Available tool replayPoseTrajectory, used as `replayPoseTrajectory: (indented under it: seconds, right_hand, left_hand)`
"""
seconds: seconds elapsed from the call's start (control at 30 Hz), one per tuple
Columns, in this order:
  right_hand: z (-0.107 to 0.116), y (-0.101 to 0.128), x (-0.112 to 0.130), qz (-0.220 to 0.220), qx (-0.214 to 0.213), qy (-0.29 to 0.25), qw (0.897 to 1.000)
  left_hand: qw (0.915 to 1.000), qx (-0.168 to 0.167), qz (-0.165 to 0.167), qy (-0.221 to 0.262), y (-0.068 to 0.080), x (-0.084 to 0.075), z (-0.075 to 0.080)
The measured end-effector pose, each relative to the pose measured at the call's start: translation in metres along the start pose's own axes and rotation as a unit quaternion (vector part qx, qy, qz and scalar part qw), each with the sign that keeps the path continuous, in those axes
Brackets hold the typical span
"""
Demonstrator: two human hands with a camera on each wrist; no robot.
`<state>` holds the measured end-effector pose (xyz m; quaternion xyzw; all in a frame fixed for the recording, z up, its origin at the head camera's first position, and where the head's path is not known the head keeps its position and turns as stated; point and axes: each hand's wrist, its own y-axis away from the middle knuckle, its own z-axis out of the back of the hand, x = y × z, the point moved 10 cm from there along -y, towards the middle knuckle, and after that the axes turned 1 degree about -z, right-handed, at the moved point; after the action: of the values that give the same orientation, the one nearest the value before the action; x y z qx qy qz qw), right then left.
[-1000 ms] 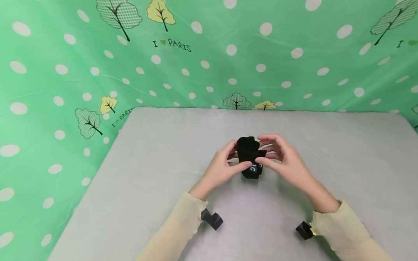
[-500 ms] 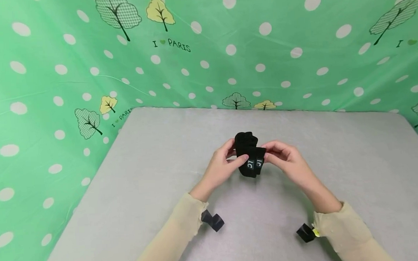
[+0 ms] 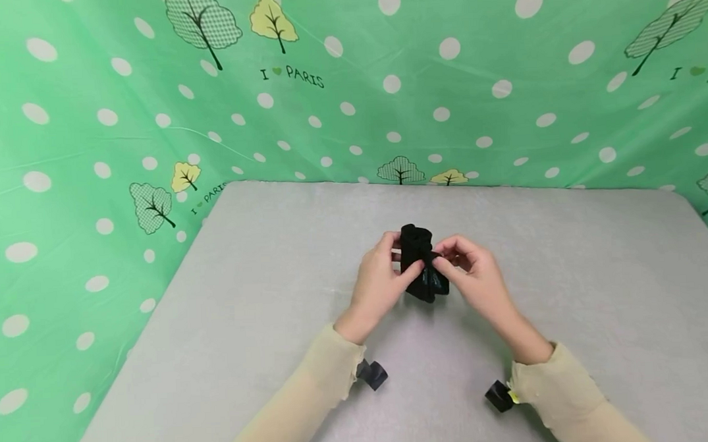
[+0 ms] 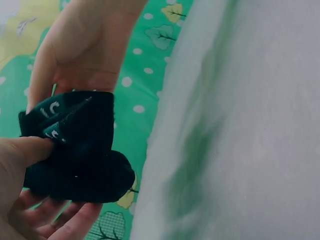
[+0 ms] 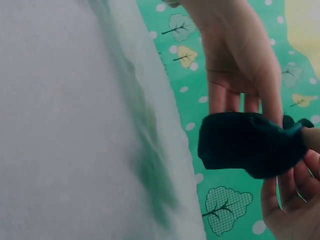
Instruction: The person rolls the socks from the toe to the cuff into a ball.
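Note:
A rolled pair of black socks [image 3: 416,244] with pale lettering on the cuffs is held up over the middle of the table. My left hand [image 3: 377,279] grips the roll from the left, thumb in front and fingers behind, as the left wrist view also shows around the socks [image 4: 82,160]. On the other side, my right hand [image 3: 474,275] pinches the cuff between thumb and fingers. The cuff is bunched at that pinch, and its lettering is partly creased out of sight. In the right wrist view, the smooth side of the socks [image 5: 235,142] spans both hands.
A grey-covered table [image 3: 260,251] lies beneath the hands. Green dotted cloth [image 3: 326,117] with printed trees hangs along its back and left sides. Small black devices [image 3: 499,396] stick out from both sleeve cuffs.
My right hand has moved from the cuff's outer edge inward, and the cuff is now gathered rather than flat. The roll has turned slightly; both forearms have drawn closer together.

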<state>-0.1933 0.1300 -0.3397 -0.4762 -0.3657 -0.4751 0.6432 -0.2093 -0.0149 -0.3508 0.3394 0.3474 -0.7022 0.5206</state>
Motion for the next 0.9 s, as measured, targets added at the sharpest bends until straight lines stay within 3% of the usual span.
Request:
replayPoseTrajectory:
  seconds: [0.1,0.17,0.27,0.43,0.67,0.9]
  right_hand:
    - [-0.002,-0.001,0.003,0.012,-0.017,0.024,1.0]
    - [-0.004,-0.002,0.005,0.019,-0.024,0.032,0.999]
    - [-0.004,-0.002,0.007,0.026,-0.031,0.037,0.999]
    - [-0.002,-0.002,0.007,0.021,-0.032,0.039,0.999]
    - [-0.003,-0.001,0.003,-0.01,0.009,0.008,1.0]
    - [-0.008,0.001,0.002,-0.073,0.074,-0.033,0.994]
  left_hand:
    - [0.9994,0.016,-0.014,-0.027,0.003,-0.004,-0.004]
    - [0.999,0.035,-0.022,-0.016,0.004,-0.006,-0.008]
    - [0.9965,0.067,-0.019,0.046,0.006,-0.004,-0.013]
    - [0.988,0.077,0.023,0.132,0.006,0.008,-0.015]
    - [0.9827,0.088,0.011,0.162,0.003,0.012,-0.015]
    - [0.9845,0.094,-0.01,0.148,0.003,0.013,-0.014]
